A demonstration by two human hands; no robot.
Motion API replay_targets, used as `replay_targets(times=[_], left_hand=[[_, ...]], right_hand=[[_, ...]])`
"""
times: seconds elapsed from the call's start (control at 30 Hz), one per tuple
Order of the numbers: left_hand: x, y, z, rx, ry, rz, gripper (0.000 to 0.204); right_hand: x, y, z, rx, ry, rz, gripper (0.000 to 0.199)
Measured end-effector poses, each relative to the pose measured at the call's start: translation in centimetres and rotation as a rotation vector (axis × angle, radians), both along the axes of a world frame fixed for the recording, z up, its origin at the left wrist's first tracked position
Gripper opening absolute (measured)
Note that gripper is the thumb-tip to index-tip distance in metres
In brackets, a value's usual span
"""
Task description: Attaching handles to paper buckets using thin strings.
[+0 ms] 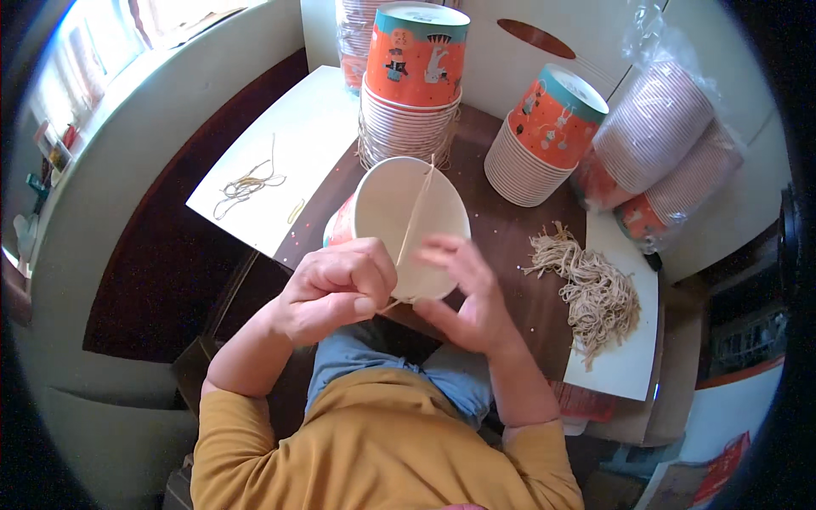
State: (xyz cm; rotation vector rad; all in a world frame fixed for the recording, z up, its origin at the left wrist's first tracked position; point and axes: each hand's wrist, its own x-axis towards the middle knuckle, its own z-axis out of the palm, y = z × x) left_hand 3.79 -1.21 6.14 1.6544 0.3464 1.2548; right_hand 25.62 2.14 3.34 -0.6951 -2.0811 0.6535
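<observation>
A white-lined paper bucket lies tipped at the table's near edge, its mouth facing me. A thin beige cord runs across the mouth from the far rim to the near rim. My left hand is closed in a pinch by the near-left rim, and a short end of cord sticks out by its thumb. My right hand is at the near-right rim, its fingers apart and smeared by motion, with nothing visible in them. Its thumb is close to the cord at the near rim.
Nested orange-and-teal paper buckets stand in a tall stack and a shorter stack. Bagged buckets lean at the right. A heap of beige cords lies on the right, and a few loose cords lie on the white board at left.
</observation>
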Motion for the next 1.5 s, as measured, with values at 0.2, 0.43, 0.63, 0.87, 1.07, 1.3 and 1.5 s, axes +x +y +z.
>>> replay_targets(times=[0.2, 0.43, 0.63, 0.87, 1.07, 1.3, 1.5], left_hand=[[0.4, 1.6, -2.0, -0.005, -0.026, -0.156, 0.014], [-3.9, 1.1, -1.3, 0.153, -0.165, 0.880, 0.061], [-4.0, 8.4, 4.4, -0.133, -0.200, 0.652, 0.097], [-3.9, 16.8, 10.4, 0.448, -0.043, 0.737, 0.118], [-3.6, 26.3, 5.6, 0.552, 0.204, 1.026, 0.131], [-1.4, 28.1, 1.7, 0.310, 0.482, 1.228, 0.130], [-2.3, 28.1, -2.3, 0.291, 0.383, 1.170, 0.115]], right_hand=[[0.5, 7.8, 1.1, 0.077, -0.378, -0.594, 0.051], [0.1, 9.2, 2.7, 0.169, 0.123, -0.372, 0.024], [-2.3, 9.4, 10.8, 0.753, -0.031, -0.085, 0.060], [-3.0, 15.9, 17.2, -0.132, 0.349, 0.232, 0.071], [-4.4, 23.1, 12.7, -0.111, 0.380, 0.301, 0.066], [-3.1, 26.8, 7.3, -0.280, 0.195, 0.141, 0.062], [-0.9, 27.2, 4.7, -0.081, -0.240, -0.154, 0.048]])
